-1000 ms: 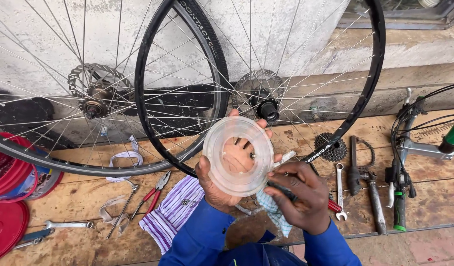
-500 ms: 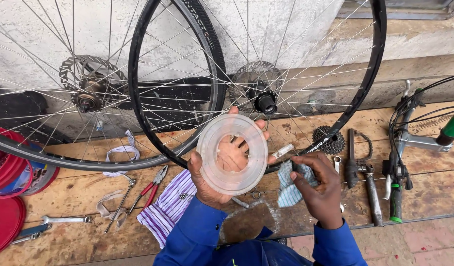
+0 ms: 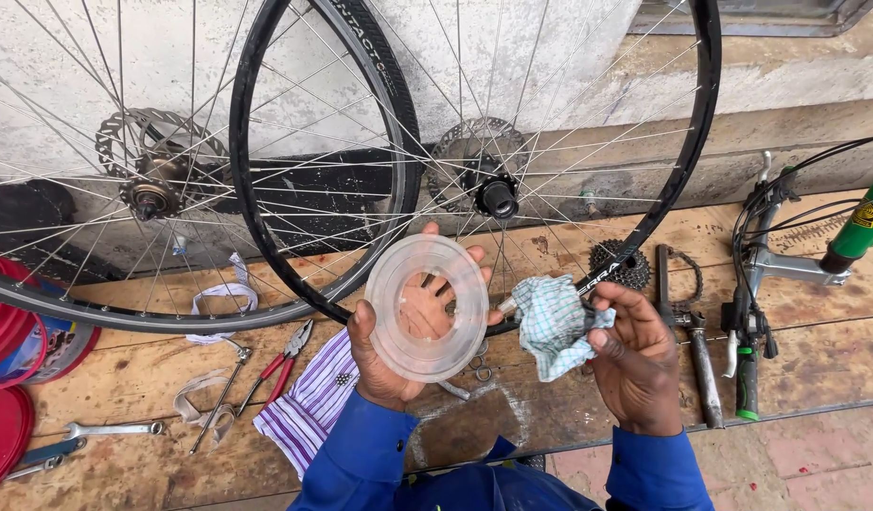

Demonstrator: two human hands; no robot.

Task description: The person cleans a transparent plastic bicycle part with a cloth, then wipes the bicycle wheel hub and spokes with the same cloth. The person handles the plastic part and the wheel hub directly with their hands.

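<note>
Two wheels point(image 3: 474, 161) lean upright on the wall point(image 3: 294, 57), rims resting on the wooden platform point(image 3: 805, 350), so they stay put with hubs facing out; front one has a tyre, back one point(image 3: 96, 189) is bare with a disc rotor. Green bike frame point(image 3: 853, 227) lies at the right edge. Red tubs point(image 3: 10, 341) sit far left, contents hard to tell. Striped cloth point(image 3: 308, 402) lies flat by the knees. Clear plastic disc point(image 3: 427, 308) is held up at chest height in front of the tyre, face to camera. Left hand point(image 3: 398, 345) is behind it, fingers spread wide to support it. Right hand point(image 3: 635, 360) has fingers closed, pinching a checked rag point(image 3: 555, 326) just beside the disc. Cassette point(image 3: 618, 267), chain whip point(image 3: 687, 331), pliers point(image 3: 283, 364), spanners point(image 3: 114, 431) lie loose within reach.
</note>
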